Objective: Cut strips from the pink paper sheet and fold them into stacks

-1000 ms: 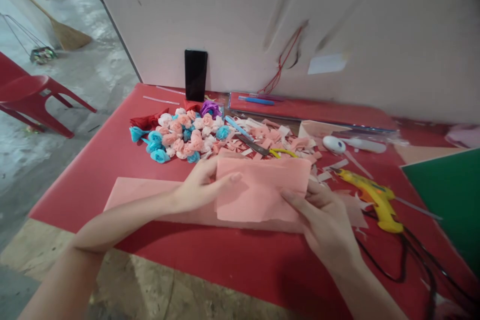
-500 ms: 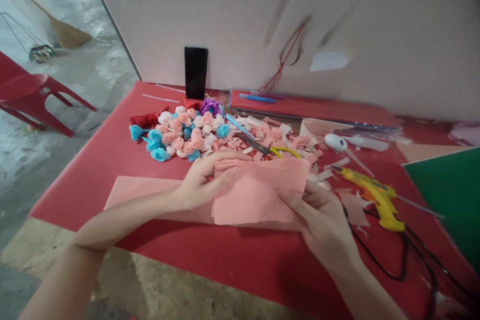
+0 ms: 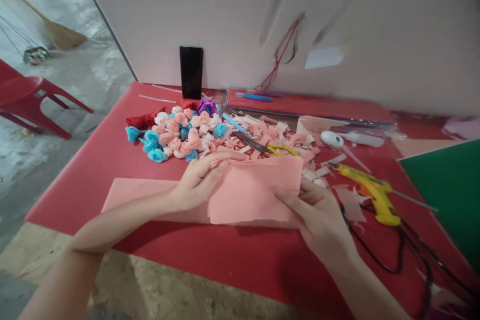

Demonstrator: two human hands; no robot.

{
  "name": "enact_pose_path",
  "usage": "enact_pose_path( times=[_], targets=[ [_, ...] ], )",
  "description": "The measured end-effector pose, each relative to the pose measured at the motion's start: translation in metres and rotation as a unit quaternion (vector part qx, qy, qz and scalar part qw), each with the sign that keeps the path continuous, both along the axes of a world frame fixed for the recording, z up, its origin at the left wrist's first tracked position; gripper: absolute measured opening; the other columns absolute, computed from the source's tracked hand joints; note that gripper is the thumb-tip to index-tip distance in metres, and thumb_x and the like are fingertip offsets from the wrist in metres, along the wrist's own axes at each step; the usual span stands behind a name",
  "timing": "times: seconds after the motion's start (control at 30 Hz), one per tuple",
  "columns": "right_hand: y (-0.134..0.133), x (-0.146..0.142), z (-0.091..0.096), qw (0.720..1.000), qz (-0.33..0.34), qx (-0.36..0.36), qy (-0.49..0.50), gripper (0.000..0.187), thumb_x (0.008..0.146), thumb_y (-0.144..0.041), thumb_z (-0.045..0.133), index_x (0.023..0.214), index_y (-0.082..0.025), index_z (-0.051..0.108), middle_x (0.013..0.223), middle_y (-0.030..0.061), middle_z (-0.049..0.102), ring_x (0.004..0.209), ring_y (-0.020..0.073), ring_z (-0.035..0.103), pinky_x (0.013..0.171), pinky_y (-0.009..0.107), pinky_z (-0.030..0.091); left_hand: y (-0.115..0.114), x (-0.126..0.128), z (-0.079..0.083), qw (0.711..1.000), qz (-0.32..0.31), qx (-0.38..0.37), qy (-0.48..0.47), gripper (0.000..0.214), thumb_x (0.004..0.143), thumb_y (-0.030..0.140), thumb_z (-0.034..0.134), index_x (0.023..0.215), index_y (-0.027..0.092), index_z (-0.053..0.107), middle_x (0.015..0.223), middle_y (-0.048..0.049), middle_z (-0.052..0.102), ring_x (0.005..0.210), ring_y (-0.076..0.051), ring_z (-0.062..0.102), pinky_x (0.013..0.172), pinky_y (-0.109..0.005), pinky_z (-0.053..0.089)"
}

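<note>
A folded piece of pink crepe paper (image 3: 255, 190) is held just above the red table (image 3: 93, 160) between both hands. My left hand (image 3: 197, 180) pinches its upper left corner, fingers closed on the edge. My right hand (image 3: 318, 212) grips the right side, thumb on top and fingers curled under. A longer pink sheet (image 3: 138, 195) lies flat beneath. Behind the paper sits a pile of small pink, white and blue paper roses (image 3: 176, 132).
Pink paper scraps (image 3: 277, 135), yellow-handled scissors (image 3: 270, 149) and a yellow glue gun (image 3: 371, 192) with black cord lie to the right. A black phone (image 3: 191, 72) leans on the wall. A green sheet (image 3: 450, 195) is far right; a red chair (image 3: 26, 95) stands left.
My left hand's fingers have curled onto the top left corner of the pink paper, bending it. The paper has shifted slightly left and up. My right hand keeps its grip.
</note>
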State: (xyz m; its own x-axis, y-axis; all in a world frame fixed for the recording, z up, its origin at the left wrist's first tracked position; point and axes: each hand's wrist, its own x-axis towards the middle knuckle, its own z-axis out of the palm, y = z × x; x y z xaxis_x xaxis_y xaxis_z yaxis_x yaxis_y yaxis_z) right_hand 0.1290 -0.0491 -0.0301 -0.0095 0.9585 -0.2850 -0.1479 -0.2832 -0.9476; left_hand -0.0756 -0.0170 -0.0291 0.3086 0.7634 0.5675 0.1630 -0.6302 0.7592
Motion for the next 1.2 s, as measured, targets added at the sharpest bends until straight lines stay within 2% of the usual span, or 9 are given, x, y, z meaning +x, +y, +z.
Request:
enact_pose_path(
  times=[0.17, 0.3, 0.4, 0.57, 0.67, 0.73, 0.83, 1.0, 1.2],
  targets=[
    [0.005, 0.014, 0.003, 0.996, -0.012, 0.043, -0.080, 0.022, 0.059, -0.048, 0.076, 0.069, -0.028, 0.072, 0.069, 0.0006, 0.070, 0.065, 0.0180, 0.063, 0.058, 0.028, 0.051, 0.004, -0.001, 0.001, 0.999, 0.033, -0.036, 0.007, 0.034, 0.095, 0.037, 0.037, 0.106, 0.021, 0.066, 0.088, -0.0043, 0.071, 0.081, -0.014, 0.065, 0.072, -0.025, 0.051],
    [0.005, 0.026, 0.006, 0.983, -0.018, 0.096, -0.155, 0.019, 0.064, -0.049, 0.072, 0.068, -0.030, 0.072, 0.065, -0.0016, 0.067, 0.066, 0.0172, 0.061, 0.061, 0.028, 0.049, 0.001, -0.002, 0.003, 0.993, 0.013, -0.121, -0.001, 0.041, 0.093, 0.047, 0.038, 0.109, 0.021, 0.064, 0.047, 0.0037, 0.050, 0.042, -0.010, 0.046, 0.044, -0.022, 0.040],
    [0.008, 0.032, 0.014, 0.970, -0.021, 0.121, -0.211, 0.023, 0.065, -0.051, 0.070, 0.065, -0.028, 0.072, 0.061, -0.0011, 0.066, 0.058, 0.0159, 0.058, 0.056, 0.028, 0.047, 0.004, -0.005, 0.000, 0.981, -0.032, -0.187, -0.046, 0.039, 0.092, 0.046, 0.040, 0.117, 0.023, 0.060, 0.039, 0.0081, 0.034, 0.032, -0.007, 0.030, 0.034, -0.020, 0.027],
    [0.017, 0.031, 0.025, 0.963, 0.104, 0.107, -0.224, 0.021, 0.061, -0.047, 0.071, 0.058, -0.026, 0.071, 0.056, -0.0004, 0.065, 0.050, 0.0134, 0.054, 0.047, 0.025, 0.042, 0.022, -0.008, -0.002, 0.939, -0.136, -0.274, -0.155, 0.046, 0.088, 0.050, 0.043, 0.122, 0.021, 0.053, 0.078, -0.0034, 0.065, 0.068, -0.014, 0.062, 0.064, -0.026, 0.050],
    [0.016, 0.019, 0.019, 0.946, 0.231, 0.088, -0.208, 0.022, 0.067, -0.043, 0.067, 0.057, -0.024, 0.071, 0.052, -0.0011, 0.062, 0.046, 0.0110, 0.051, 0.044, 0.023, 0.037, 0.022, -0.003, 0.002, 0.904, -0.232, -0.357, -0.029, 0.043, 0.083, 0.047, 0.054, 0.116, 0.020, 0.056, 0.109, -0.0095, 0.065, 0.098, -0.019, 0.061, 0.085, -0.031, 0.047],
    [0.012, 0.010, 0.011, 0.934, 0.285, 0.076, -0.202, 0.023, 0.071, -0.040, 0.064, 0.060, -0.022, 0.071, 0.054, -0.0012, 0.062, 0.049, 0.0106, 0.051, 0.046, 0.022, 0.037, 0.014, 0.003, 0.007, 0.879, -0.252, -0.392, 0.101, 0.040, 0.075, 0.042, 0.065, 0.108, 0.019, 0.061, 0.106, -0.0073, 0.067, 0.096, -0.019, 0.061, 0.082, -0.029, 0.047],
    [0.004, 0.001, -0.001, 0.917, 0.333, 0.067, -0.207, 0.027, 0.077, -0.040, 0.058, 0.065, -0.019, 0.071, 0.058, -0.0013, 0.062, 0.052, 0.0100, 0.051, 0.048, 0.022, 0.036, 0.001, 0.010, 0.013, 0.856, -0.220, -0.414, 0.218, 0.027, 0.068, 0.031, 0.072, 0.090, 0.017, 0.068, 0.086, -0.0023, 0.070, 0.079, -0.014, 0.061, 0.066, -0.021, 0.045],
    [-0.001, 0.001, 0.000, 0.902, 0.343, 0.079, -0.251, 0.032, 0.081, -0.041, 0.053, 0.062, -0.020, 0.069, 0.051, -0.0027, 0.057, 0.047, 0.0092, 0.047, 0.044, 0.022, 0.032, -0.006, 0.014, 0.021, 0.856, -0.205, -0.424, 0.215, 0.010, 0.071, 0.010, 0.060, 0.070, 0.013, 0.069, 0.059, 0.0042, 0.061, 0.051, -0.005, 0.046, 0.047, -0.014, 0.034],
    [0.001, 0.033, 0.020, 0.888, 0.318, 0.112, -0.313, 0.022, 0.076, -0.037, 0.059, 0.061, -0.025, 0.070, 0.054, -0.0013, 0.066, 0.049, 0.0128, 0.056, 0.045, 0.022, 0.041, -0.002, 0.008, 0.022, 0.879, -0.131, -0.432, 0.154, 0.016, 0.070, 0.029, 0.067, 0.069, 0.014, 0.069, 0.058, 0.0014, 0.060, 0.051, -0.007, 0.046, 0.045, -0.016, 0.035]
  ],
)
